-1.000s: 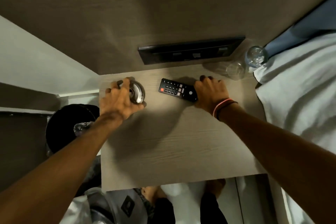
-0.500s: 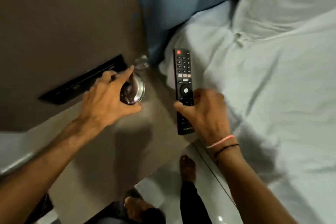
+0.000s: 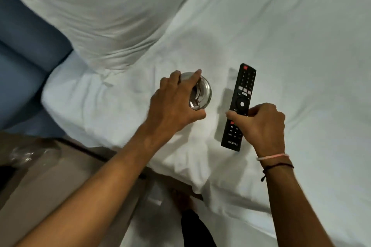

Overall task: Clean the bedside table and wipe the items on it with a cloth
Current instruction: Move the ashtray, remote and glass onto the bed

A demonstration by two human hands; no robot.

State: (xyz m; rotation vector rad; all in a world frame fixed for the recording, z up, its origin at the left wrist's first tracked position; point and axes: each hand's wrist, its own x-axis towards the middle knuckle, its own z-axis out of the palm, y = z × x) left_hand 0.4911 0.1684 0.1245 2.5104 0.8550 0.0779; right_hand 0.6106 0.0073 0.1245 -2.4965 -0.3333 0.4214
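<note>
My left hand (image 3: 174, 104) grips a round shiny metal dish (image 3: 202, 94) from above, low over the white bed sheet (image 3: 301, 46). My right hand (image 3: 261, 124) holds a black remote control (image 3: 240, 98) by its lower half, buttons up, its red power button pointing away from me. The remote is just above or on the sheet; I cannot tell which. The bedside table (image 3: 50, 182) shows at the lower left, partly under my left forearm. No cloth is in view.
A large white pillow (image 3: 104, 12) lies at the upper left against a blue headboard (image 3: 24, 56). A clear glass or plastic item (image 3: 26, 155) stands blurred on the table's left part. My foot and dark trouser leg (image 3: 192, 218) show below on the floor.
Both hands lifted the dish and the remote off the bedside table and carried them right, over the bed. The view swung from the table to the sheet.
</note>
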